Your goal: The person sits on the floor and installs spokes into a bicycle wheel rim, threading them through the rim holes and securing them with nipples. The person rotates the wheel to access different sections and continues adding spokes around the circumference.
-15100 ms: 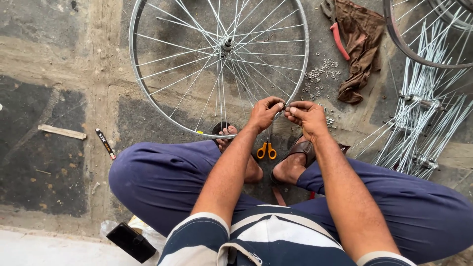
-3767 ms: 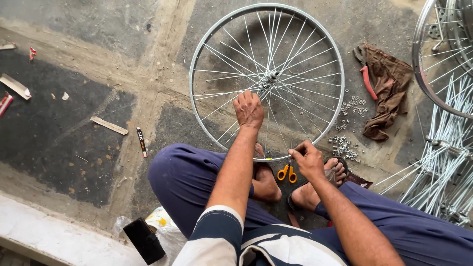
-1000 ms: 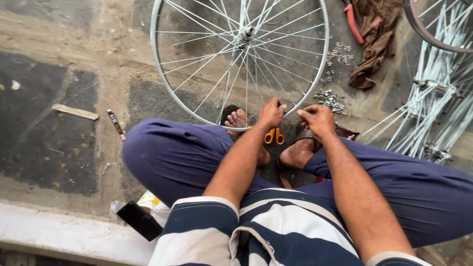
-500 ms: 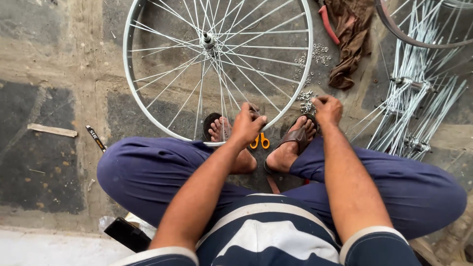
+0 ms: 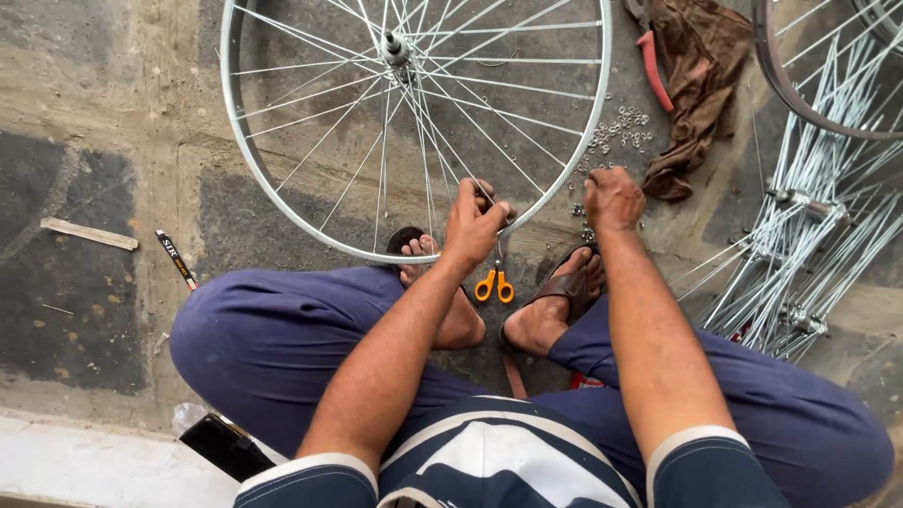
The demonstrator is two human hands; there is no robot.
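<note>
Looking down from a head camera, we see a person seated on a concrete floor (image 5: 113,113) with knees spread, wearing dark blue trousers and a striped shirt. A silver bicycle wheel (image 5: 282,202) lies flat on the floor in front of the feet, its hub (image 5: 395,47) toward the top of the view and its near rim just beyond the toes. Thin spokes (image 5: 320,141) run out from the hub to the rim in every direction.

Our left hand (image 5: 475,221) is at the near edge of the rim, its fingers pinched closed on a spoke where that spoke meets the rim; that spoke's long axis runs from the hub down and to the right, toward the hand. Our right hand (image 5: 613,198) sits just outside the rim to the right, knuckles up and fingers curled down over a scatter of small metal nipples (image 5: 621,127); we cannot tell whether it grips any.

Orange-handled scissors (image 5: 494,282) lie between the feet, handles toward the body. A brown rag (image 5: 696,85) and a red-handled tool (image 5: 654,71) lie at upper right. A pile of loose spokes with hubs (image 5: 800,254) fills the right side, beside part of a second rim (image 5: 790,89). A small wooden strip (image 5: 89,233) and a dark marker (image 5: 176,259) lie at left.
</note>
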